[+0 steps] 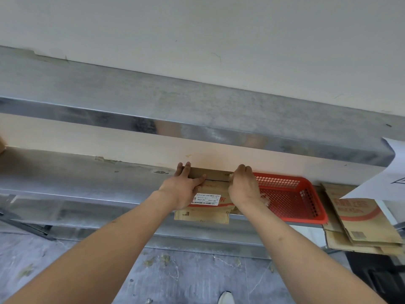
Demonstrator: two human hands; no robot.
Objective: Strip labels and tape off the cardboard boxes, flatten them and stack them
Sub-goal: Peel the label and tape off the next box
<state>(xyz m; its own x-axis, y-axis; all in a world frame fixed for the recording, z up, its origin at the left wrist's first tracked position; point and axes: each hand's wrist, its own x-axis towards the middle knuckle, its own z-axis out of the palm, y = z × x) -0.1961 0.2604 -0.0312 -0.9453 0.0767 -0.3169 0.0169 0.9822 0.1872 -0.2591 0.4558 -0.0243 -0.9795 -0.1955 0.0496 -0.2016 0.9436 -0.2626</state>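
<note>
Two bare hands reach up to one cardboard box (pixel 207 195) that sits on the steel table (pixel 65 183), just under the overhanging shelf (pixel 153 148). At nine o'clock of the box, the left hand (pixel 186 185) lies against its left side, fingers straight along the top edge and thumb pressed across the front panel, so it braces rather than clutches. One white shipping label (pixel 206 199) with barcodes is stuck on the front face, at five o'clock from that thumb. At three o'clock of the box, the right hand (pixel 243 185) has its fingers curled in at the upper right corner; they seem to pinch something small and pale at the edge, though what exactly I cannot tell. One red perforated plastic basket (pixel 291 198) stands touching the box on its right, partly behind the right wrist. Farther toward three o'clock, one pile of flattened cardboard boxes (pixel 361 224) lies on the table end, at least three sheets overlapping. At six o'clock, one white shoe tip (pixel 225 298) shows on the grey floor (pixel 175 275).
</note>
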